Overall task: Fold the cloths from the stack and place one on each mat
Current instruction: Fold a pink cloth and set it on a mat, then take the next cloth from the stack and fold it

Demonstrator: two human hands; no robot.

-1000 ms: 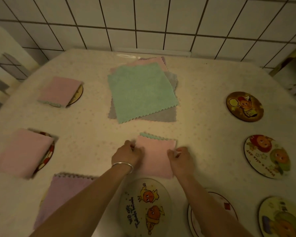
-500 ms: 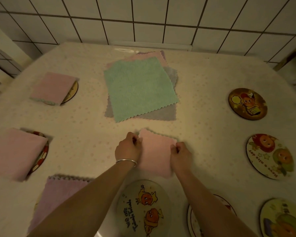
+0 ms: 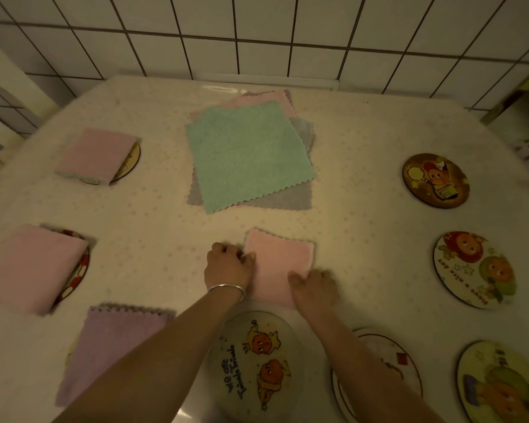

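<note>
A folded pink cloth (image 3: 277, 264) lies on the table in front of me. My left hand (image 3: 228, 265) grips its left edge, and my right hand (image 3: 313, 288) rests on its near right corner. Behind it sits the stack of flat cloths (image 3: 248, 157), green on top with grey and pink below. Three mats on the left carry folded cloths: a pink one at the far left (image 3: 97, 155), a pink one at mid left (image 3: 32, 267), a lilac one at near left (image 3: 113, 346). Just below my hands lies a bare round mat (image 3: 257, 364) with cartoon figures.
More bare round mats lie near right (image 3: 379, 374), far right (image 3: 435, 180), mid right (image 3: 474, 268) and at the bottom right corner (image 3: 501, 383). A white tiled wall (image 3: 257, 35) runs behind the table. The tablecloth (image 3: 364, 227) is pale with small dots.
The green edge showing at the pink cloth's far side has been covered. My right hand slid from the cloth's right edge down to its near right corner.
</note>
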